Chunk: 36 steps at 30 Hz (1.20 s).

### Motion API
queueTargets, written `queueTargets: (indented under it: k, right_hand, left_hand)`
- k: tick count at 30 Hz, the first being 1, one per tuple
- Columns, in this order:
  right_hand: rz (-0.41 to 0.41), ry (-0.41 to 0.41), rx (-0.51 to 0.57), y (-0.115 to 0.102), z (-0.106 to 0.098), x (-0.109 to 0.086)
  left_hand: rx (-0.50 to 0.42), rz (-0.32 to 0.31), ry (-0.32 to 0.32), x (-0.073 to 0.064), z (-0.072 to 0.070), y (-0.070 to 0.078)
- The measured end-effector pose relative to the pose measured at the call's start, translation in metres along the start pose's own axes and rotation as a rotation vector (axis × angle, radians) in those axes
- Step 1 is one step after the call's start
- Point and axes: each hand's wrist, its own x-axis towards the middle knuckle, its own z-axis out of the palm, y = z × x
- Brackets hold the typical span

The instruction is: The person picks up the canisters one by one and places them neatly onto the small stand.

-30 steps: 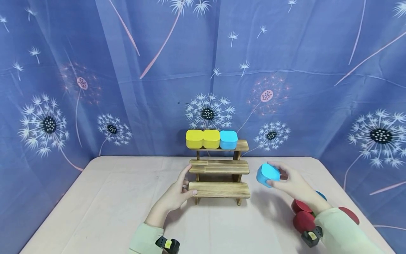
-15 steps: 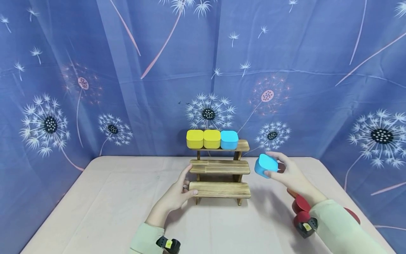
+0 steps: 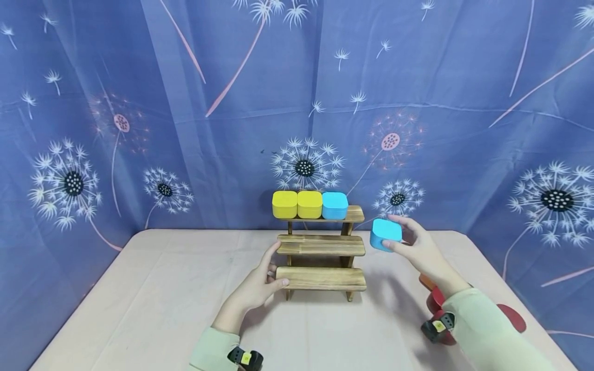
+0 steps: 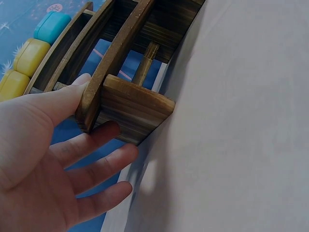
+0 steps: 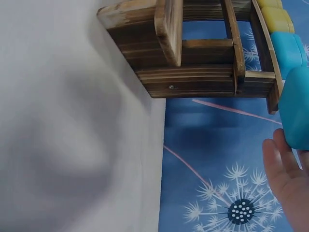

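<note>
A three-tier wooden display stand (image 3: 321,278) stands at the table's middle. On its top shelf, two yellow rounded-corner boxes (image 3: 297,205) sit left of a light-blue box (image 3: 334,206). My right hand (image 3: 419,248) holds another light-blue box (image 3: 386,233) in the air, right of the stand, between thumb and fingers. In the right wrist view the held box (image 5: 297,108) partly overlaps the one on the shelf. At the stand's left end is my left hand (image 3: 256,285), its thumb on the bottom shelf (image 4: 128,41) and its other fingers spread loosely alongside.
Red rounded pieces (image 3: 512,317) and an orange piece (image 3: 426,281) lie on the table at the right, partly hidden by the right forearm. A blue dandelion-print curtain (image 3: 223,154) hangs behind and beside the pale tabletop (image 3: 153,299).
My right hand has raised the light-blue box and brought it slightly left, turning its top more level. My left hand stays at the stand, and the boxes on the shelf have not moved.
</note>
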Motion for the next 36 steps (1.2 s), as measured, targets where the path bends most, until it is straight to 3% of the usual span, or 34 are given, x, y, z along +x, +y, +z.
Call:
queueTargets:
  k: [14, 27, 36]
  right_hand:
    - [0.148, 0.059, 0.023, -0.004, 0.009, 0.01]
    - [0.113, 0.075, 0.022, -0.006, 0.014, 0.026]
    - [0.048, 0.133, 0.014, -0.008, 0.023, 0.034]
  left_hand:
    - [-0.003, -0.011, -0.002, 0.001, 0.0, 0.0]
    - [-0.007, -0.022, -0.003, 0.0, 0.0, -0.001]
    - [-0.004, -0.015, -0.003, 0.0, -0.001, 0.0]
